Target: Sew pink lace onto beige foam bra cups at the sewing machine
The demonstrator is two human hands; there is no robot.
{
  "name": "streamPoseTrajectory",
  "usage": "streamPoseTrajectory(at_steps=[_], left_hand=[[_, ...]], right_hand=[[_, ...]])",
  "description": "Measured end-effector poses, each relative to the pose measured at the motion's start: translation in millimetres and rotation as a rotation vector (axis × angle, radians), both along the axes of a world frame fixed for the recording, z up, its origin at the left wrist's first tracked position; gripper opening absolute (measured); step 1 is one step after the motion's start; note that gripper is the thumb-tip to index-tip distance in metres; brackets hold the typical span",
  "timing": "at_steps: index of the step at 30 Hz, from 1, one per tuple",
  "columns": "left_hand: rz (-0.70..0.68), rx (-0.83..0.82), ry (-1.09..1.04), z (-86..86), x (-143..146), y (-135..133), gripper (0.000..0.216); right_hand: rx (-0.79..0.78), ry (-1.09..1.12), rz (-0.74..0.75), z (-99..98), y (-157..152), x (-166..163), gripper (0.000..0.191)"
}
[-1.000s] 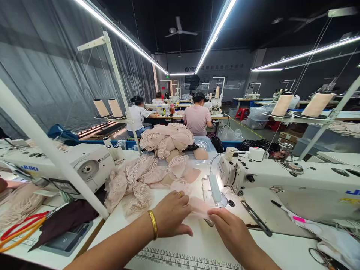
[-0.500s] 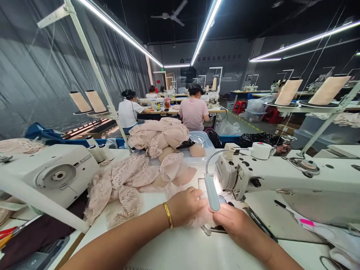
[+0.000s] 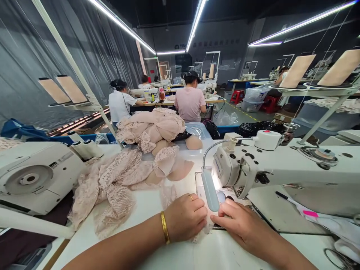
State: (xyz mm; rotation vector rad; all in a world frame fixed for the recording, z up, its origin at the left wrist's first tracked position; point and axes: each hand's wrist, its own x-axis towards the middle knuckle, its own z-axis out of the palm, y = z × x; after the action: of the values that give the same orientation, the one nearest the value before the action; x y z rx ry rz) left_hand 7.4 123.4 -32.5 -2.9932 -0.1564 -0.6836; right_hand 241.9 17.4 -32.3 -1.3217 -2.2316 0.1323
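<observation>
My left hand, with a ring and a gold bangle, is curled with its fingers pressed onto a small piece of pale pink lace on the white table. My right hand lies beside it, fingers pinching the same piece just in front of the needle area of the white sewing machine. The machine's small lamp shines right above my fingers. Most of the lace piece is hidden under my hands.
A heap of pink lace and bra cups lies at the left and back of the table. A second sewing machine stands at the left. Thread cones sit on stands. Other workers sit at machines further back.
Both hands have slid the lace piece forward, from the table's front towards the needle under the lamp. My head has come closer and lower over the machine.
</observation>
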Motion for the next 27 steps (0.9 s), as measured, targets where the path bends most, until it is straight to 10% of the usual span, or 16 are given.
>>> streamPoseTrajectory(at_steps=[27], left_hand=[[0.039, -0.019, 0.036, -2.4, 5.8, -1.6, 0.013]], right_hand=[[-0.11, -0.069, 0.064, 2.6, -0.1, 6.5, 0.03]])
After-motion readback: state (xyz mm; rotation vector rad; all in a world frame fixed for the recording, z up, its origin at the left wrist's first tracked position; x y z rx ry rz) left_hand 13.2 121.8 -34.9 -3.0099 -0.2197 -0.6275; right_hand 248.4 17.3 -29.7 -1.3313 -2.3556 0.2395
